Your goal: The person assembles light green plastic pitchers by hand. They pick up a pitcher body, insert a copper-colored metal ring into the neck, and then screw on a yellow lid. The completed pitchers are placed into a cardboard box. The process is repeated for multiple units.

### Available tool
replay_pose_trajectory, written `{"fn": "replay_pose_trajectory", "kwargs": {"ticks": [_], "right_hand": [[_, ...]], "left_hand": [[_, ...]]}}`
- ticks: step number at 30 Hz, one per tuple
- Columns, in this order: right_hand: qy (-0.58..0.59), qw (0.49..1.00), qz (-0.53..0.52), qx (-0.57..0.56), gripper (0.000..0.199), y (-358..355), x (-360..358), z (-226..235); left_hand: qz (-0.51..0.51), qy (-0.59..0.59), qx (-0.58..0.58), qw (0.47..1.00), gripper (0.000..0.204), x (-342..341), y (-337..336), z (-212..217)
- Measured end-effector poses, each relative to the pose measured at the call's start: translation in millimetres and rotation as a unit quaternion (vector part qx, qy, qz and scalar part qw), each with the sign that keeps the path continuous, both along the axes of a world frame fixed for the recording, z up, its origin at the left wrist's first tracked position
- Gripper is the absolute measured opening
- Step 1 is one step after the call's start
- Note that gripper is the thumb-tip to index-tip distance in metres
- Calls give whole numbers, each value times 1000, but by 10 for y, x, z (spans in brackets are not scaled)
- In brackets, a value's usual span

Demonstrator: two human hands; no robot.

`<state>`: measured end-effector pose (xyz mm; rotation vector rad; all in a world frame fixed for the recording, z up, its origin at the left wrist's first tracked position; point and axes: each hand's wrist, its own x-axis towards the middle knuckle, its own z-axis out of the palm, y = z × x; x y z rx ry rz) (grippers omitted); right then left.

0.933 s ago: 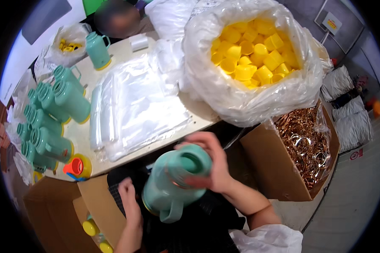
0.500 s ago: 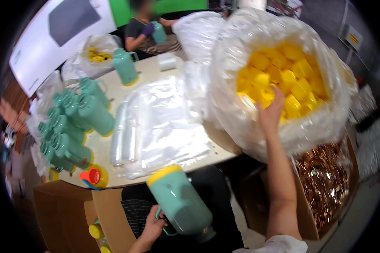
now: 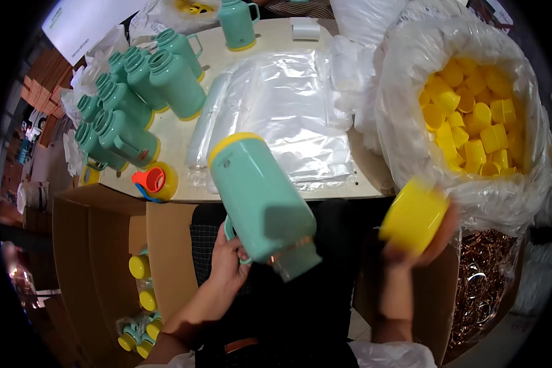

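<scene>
My left hand (image 3: 229, 262) is closed around the handle of a teal vacuum flask (image 3: 260, 199) above my lap. The flask lies tilted, its yellow base toward the table and its neck with a copper-coloured band pointing down to the right. A yellow cup (image 3: 414, 216), smeared by motion, is gripped in my right hand (image 3: 432, 236), to the right of the flask and apart from it. Behind that hand a big plastic bag (image 3: 405, 147) holds many yellow cups (image 3: 472, 122).
Several teal flasks (image 3: 178, 86) crowd the table's left side; another flask (image 3: 237, 27) stands farther back. Clear plastic bags (image 3: 282, 116) lie mid-table. An orange-and-yellow container (image 3: 165, 182) sits at the front edge. A cardboard box (image 3: 172, 245) is below left; copper-coloured bands (image 3: 478, 288) lie below right.
My right hand has come out of the bag, toward me, with a yellow cup in it. My left hand keeps hold of the flask. The view has tipped down.
</scene>
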<state>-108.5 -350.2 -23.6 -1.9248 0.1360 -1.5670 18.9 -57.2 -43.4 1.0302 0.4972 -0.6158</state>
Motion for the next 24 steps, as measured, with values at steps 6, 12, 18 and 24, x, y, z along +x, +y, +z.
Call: {"fn": "replay_pose_trajectory", "kwargs": {"ticks": [6, 12, 18, 24], "right_hand": [[13, 970, 140, -200, 78, 1504, 60, -679], [237, 945, 205, 96, 65, 1187, -285, -480], [342, 773, 430, 319, 55, 434, 114, -211], [306, 768, 471, 307, 40, 449, -39, -396]], "left_hand": [[-31, -16, -56, 998, 52, 108, 293, -76], [-294, -394, 226, 841, 58, -201, 852, -182], [-470, -414, 205, 752, 24, 55, 520, 91], [-275, -681, 240, 634, 15, 897, -1083, -180]]}}
